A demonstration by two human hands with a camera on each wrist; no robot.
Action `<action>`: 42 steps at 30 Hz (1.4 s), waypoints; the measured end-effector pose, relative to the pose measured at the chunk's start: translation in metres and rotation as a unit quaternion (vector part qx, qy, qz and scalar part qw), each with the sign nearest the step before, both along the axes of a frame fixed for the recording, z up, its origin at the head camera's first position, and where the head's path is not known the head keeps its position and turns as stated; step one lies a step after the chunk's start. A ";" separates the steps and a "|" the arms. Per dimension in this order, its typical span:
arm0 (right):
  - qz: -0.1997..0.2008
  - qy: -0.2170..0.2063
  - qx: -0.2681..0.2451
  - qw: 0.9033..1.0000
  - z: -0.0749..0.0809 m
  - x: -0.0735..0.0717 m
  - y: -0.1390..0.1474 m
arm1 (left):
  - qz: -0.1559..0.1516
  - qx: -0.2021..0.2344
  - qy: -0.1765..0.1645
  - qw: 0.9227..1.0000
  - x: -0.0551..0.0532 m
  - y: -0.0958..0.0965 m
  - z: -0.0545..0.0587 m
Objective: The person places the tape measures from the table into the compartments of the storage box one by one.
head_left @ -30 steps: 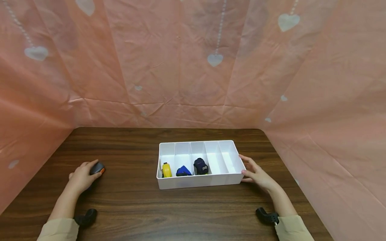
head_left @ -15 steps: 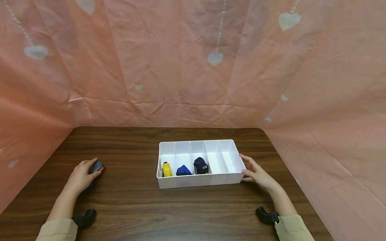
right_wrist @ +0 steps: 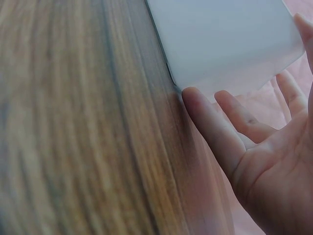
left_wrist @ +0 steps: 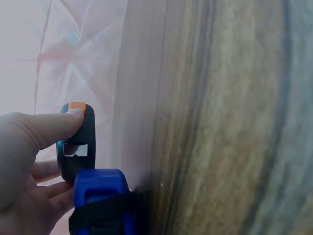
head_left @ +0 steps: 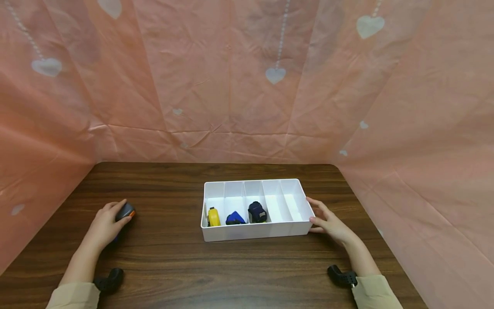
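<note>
Plainly, the left hand (head_left: 103,226) had hold of a dark tape measure (left_wrist: 78,165), approx. mid-depth on the L side of the table (head_left: 185,279). Per L wrist view, thumb lay on the orange button (left_wrist: 77,105) at its top; other fingers were behind and below, so grip was a pinch. Contact betw. dark tape measure and table: couldn't tell. A blue tape measure (left_wrist: 101,182) w/ black strap (left_wrist: 100,214) stood just beside it, nearer the wrist cam., and hid part of the fingers; in head view only a sliver of blue showed under the hand.

The right hand (head_left: 333,226) was at the R end of the white box (head_left: 254,233), fingers spread and fairly straight, tips against the end wall, thumb nr. the front corner; not wrapped round anything.

Box sat nr. table centre, well apart from L hand, w/ five compartments side by side. Contents, counted from L: no. 1, a yellow item (head_left: 214,217); no. 2, a blue item (head_left: 235,218), partly hidden by the front wall; no. 3, a dark item (head_left: 257,212). Exact type of each: too small to tell.

Surroundings: pink cloth (head_left: 227,103) w/ pale hearts behind and at both sides; beige sleeves (head_left: 73,296) on both arms.
</note>
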State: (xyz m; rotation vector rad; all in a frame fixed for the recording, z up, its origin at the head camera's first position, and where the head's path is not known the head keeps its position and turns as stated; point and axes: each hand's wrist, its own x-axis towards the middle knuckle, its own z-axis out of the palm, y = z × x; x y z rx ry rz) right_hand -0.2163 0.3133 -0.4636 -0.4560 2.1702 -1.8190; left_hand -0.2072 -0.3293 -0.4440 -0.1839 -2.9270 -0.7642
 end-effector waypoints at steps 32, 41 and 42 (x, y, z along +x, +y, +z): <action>0.004 0.003 -0.009 1.000 -0.001 0.000 0.001 | -0.043 0.052 0.110 0.992 0.009 0.055 0.016; 0.000 0.000 0.002 1.000 0.000 0.000 0.000 | -0.055 0.067 0.123 0.989 0.011 0.073 0.020; 0.000 0.000 0.003 1.000 0.000 0.001 0.000 | -0.056 0.068 0.126 0.988 0.011 0.075 0.021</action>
